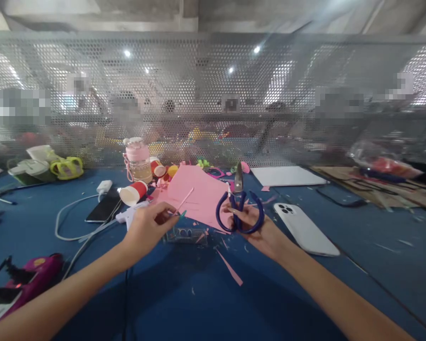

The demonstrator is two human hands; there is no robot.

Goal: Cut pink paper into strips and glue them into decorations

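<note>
My left hand [149, 221] pinches a thin pink strip [185, 200], which slants up to the right from the fingers. A small teal bit [182, 214] shows by the fingertips; I cannot tell what it is. In my right hand [253, 227] is a pair of scissors [238, 179] with dark blue handles, the blades pointing up and away. Beyond and between both hands lies a large sheet of pink paper [199, 187]. A small clear box [186, 235] sits below it, and a narrow pink paper scrap [230, 269] rests nearer on the blue table [199, 310].
On the left are a white glue gun [128, 215], a red paper cup [139, 190], a pink-lidded bottle [138, 158], a dark phone [104, 207] and white cables. A white phone [307, 229] lies right of my right hand. A perforated metal screen [199, 94] stands behind.
</note>
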